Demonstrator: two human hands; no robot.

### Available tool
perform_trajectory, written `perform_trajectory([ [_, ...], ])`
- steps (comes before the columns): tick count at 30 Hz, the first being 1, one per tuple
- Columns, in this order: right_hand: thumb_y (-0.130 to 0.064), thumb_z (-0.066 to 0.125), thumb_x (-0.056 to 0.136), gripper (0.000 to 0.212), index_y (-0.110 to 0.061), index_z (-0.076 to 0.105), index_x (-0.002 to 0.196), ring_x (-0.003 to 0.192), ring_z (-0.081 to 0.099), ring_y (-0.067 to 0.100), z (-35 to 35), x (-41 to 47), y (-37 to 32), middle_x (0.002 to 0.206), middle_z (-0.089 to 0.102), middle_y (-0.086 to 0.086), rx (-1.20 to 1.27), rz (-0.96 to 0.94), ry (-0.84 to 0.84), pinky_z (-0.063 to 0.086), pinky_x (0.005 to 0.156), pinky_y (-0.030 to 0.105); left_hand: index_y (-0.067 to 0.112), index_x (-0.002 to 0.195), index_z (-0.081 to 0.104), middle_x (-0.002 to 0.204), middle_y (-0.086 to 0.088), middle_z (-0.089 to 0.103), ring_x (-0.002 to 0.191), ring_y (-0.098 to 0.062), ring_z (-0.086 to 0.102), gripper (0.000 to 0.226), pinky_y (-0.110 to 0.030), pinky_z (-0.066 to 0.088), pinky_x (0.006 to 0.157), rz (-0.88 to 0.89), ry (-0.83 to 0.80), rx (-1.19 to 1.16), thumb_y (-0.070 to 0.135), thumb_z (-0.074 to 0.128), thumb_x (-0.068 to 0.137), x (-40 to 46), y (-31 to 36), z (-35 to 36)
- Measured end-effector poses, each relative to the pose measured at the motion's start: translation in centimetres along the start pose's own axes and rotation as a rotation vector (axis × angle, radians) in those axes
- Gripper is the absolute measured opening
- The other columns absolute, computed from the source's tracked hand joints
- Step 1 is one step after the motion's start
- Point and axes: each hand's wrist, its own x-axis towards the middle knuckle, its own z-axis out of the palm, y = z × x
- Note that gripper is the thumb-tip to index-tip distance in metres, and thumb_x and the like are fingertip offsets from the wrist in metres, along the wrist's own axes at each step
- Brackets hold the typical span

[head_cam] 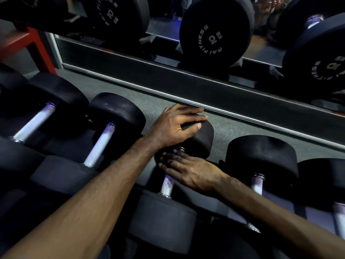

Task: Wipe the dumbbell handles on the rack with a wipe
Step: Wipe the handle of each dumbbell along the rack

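Because the left hand [179, 124] only cups the far rubber head [201, 139] of the centre dumbbell, fingers curled over its top and thumb on its face, the weight could roll in its cradle if the right hand [192, 172] pushes sideways. The right hand's fingers [168, 161] lie flat and close together across the upper part of the knurled handle [167, 186], just below centre frame; the lower part shows bare beneath the palm. No wipe is visible under them, so the pass may clean nothing.
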Motion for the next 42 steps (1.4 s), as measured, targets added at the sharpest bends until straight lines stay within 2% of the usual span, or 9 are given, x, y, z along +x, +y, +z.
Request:
perform_trajectory([
  [4, -0.015, 0.033, 0.105, 0.047, -0.008, 0.059, 0.144, 0.142, 0.052, 0.028, -0.1, 0.3, -1.6, 0.148, 0.06, 0.014, 0.071, -0.133, -0.028, 0.038, 0.121, 0.043, 0.042, 0.135, 0.073, 0.149, 0.022, 0.061, 0.135, -0.012, 0.053, 0.039, -0.05, 0.039, 0.114, -0.004, -0.022, -0.006, 0.053, 0.056, 0.101, -0.1, 0.0, -0.1],
  [10, -0.015, 0.043, 0.101, 0.046, -0.011, 0.062, 0.143, 0.137, 0.057, 0.024, -2.2, -1.2, 1.0, 0.145, 0.063, 0.008, 0.228, 0.085, 0.033, 0.047, 0.114, 0.036, 0.041, 0.135, 0.073, 0.148, 0.019, 0.063, 0.132, -0.015, 0.057, 0.039, -0.049, 0.042, 0.111, 0.016, -0.011, -0.002, 0.052, 0.057, 0.101, 0.1, -0.1, 0.1],
  [15, -0.002, 0.053, 0.089, 0.052, -0.017, 0.067, 0.137, 0.115, 0.068, 0.005, -4.7, -5.3, 1.2, 0.127, 0.072, -0.006, 0.698, 0.635, 0.203, 0.056, 0.098, 0.031, 0.039, 0.135, 0.073, 0.149, 0.018, 0.062, 0.133, -0.016, 0.058, 0.036, -0.055, 0.044, 0.11, 0.054, 0.006, -0.027, 0.049, 0.061, 0.103, 0.4, -1.1, 0.7],
  [21, 0.001, 0.055, 0.094, 0.041, -0.022, 0.076, 0.12, 0.109, 0.069, -0.003, -3.0, -6.2, -0.7, 0.112, 0.077, -0.018, 0.914, 0.973, 0.228, 0.054, 0.099, 0.025, 0.039, 0.138, 0.071, 0.152, 0.018, 0.059, 0.136, -0.018, 0.054, 0.039, -0.054, 0.042, 0.113, 0.034, -0.035, 0.016, 0.05, 0.059, 0.103, 0.0, -0.5, 0.1],
  [25, -0.013, 0.051, 0.088, 0.039, -0.025, 0.079, 0.113, 0.104, 0.067, -0.004, -3.0, -4.1, -1.5, 0.11, 0.077, -0.018, 0.94, 1.113, 0.21, 0.047, 0.092, 0.01, 0.041, 0.144, 0.066, 0.161, 0.017, 0.051, 0.148, -0.017, 0.045, 0.044, -0.06, 0.034, 0.118, -0.035, -0.178, 0.033, 0.054, 0.052, 0.105, 0.2, 0.7, -1.3],
  [30, 0.0, 0.06, 0.091, 0.039, -0.024, 0.08, 0.115, 0.102, 0.066, -0.006, -5.8, -2.3, -1.7, 0.112, 0.078, -0.014, 1.087, 1.341, 0.244, 0.044, 0.083, 0.004, 0.038, 0.161, 0.044, 0.174, 0.011, 0.03, 0.164, -0.02, 0.02, 0.055, -0.067, 0.024, 0.125, -0.13, -0.431, 0.037, 0.053, 0.043, 0.108, 0.9, 2.2, -5.5],
  [36, -0.004, 0.063, 0.091, 0.033, -0.021, 0.08, 0.113, 0.091, 0.068, 0.002, -11.3, 0.6, -1.6, 0.101, 0.079, -0.009, 1.183, 1.444, 0.189, 0.051, 0.081, 0.023, 0.027, 0.162, 0.045, 0.173, 0.001, 0.034, 0.162, -0.025, 0.026, 0.06, -0.064, 0.031, 0.125, -0.337, -0.634, 0.126, 0.044, 0.043, 0.105, -0.2, 1.1, -16.6],
  [38, -0.003, 0.062, 0.091, 0.034, -0.022, 0.08, 0.112, 0.091, 0.068, 0.0, -13.0, 2.8, -1.8, 0.101, 0.079, -0.009, 1.234, 1.462, 0.146, 0.049, 0.079, 0.019, 0.025, 0.161, 0.047, 0.171, -0.004, 0.038, 0.161, -0.027, 0.029, 0.062, -0.064, 0.029, 0.125, -0.433, -0.675, 0.133, 0.043, 0.042, 0.102, -0.3, 0.1, -20.4],
  [42, 0.0, 0.061, 0.091, 0.037, -0.022, 0.08, 0.114, 0.077, 0.063, -0.014, -14.2, 9.2, -2.5, 0.091, 0.075, -0.014, 1.277, 1.555, 0.132, 0.042, 0.071, 0.004, 0.019, 0.158, 0.052, 0.167, -0.01, 0.043, 0.156, -0.034, 0.036, 0.063, -0.062, 0.033, 0.123, -0.392, -0.721, 0.192, 0.043, 0.04, 0.1, -0.5, -5.0, -25.0],
])
